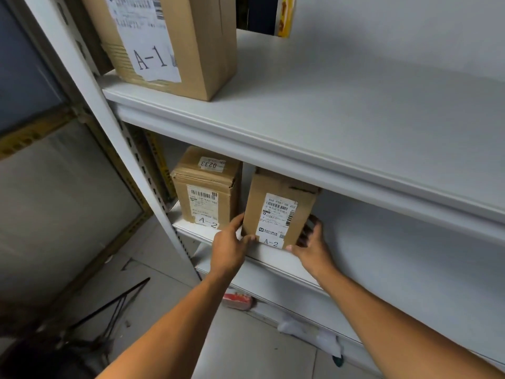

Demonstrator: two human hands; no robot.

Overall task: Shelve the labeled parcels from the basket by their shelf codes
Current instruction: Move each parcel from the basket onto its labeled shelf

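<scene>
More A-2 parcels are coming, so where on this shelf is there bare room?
The A-2 shelf is bare right of the held A-2 parcel, beyond the right hand. Its left end is crowded: the other A-2 parcel stands by the upright, with the left hand in the narrow gap between parcels.

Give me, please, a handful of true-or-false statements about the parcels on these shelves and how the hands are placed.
1. Both hands hold the same box. True: the left hand and the right hand have a grip on either side of the held A-2 box.
2. The held box is marked A-1. False: its label reads A-2.
3. Another A-2 box stands to the left on the same shelf. True.
4. The A-1 box shares that shelf. False: it stands on the shelf above.
</scene>
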